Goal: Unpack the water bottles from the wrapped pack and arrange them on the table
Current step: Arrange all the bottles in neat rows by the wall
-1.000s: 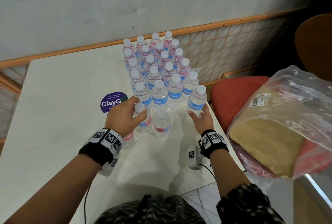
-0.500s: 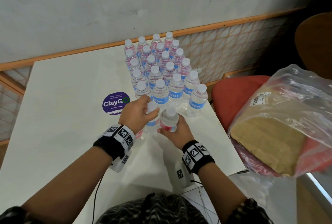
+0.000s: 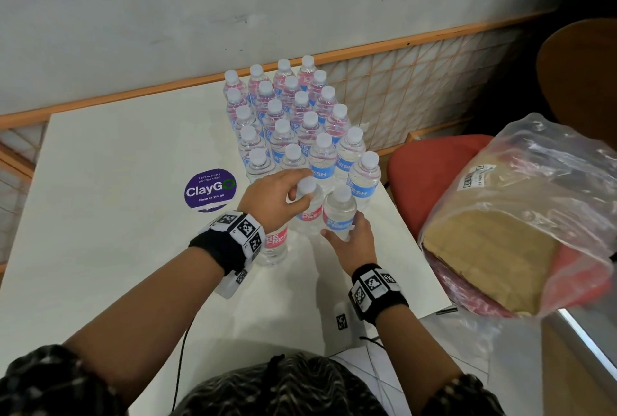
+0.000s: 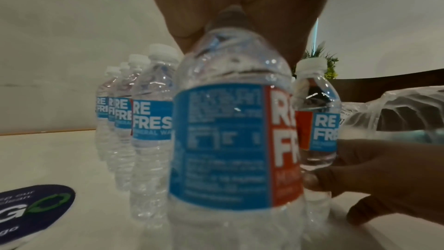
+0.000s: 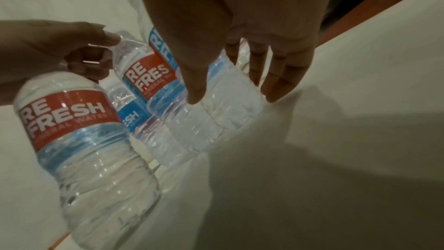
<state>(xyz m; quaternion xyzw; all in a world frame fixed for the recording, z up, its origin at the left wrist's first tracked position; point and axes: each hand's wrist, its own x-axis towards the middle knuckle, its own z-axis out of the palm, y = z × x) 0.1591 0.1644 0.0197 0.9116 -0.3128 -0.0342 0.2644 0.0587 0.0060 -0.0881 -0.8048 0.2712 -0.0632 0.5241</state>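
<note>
Left hand [image 3: 267, 196] gripping water bottle [image 3: 309, 212], right hand [image 3: 350, 242] holding another [image 3: 339, 212]

This looks like an office pantry. A purple "ClayGo – Clean as you go" sticker [image 3: 210, 190] about keeping pantries clean sits on the white counter [image 3: 100, 181]. A red chair [image 3: 430, 175] stands beside it.

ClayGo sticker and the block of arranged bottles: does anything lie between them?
No. The head view shows only bare table between the ClayGo sticker and the arranged bottles; the left wrist view agrees.
</note>
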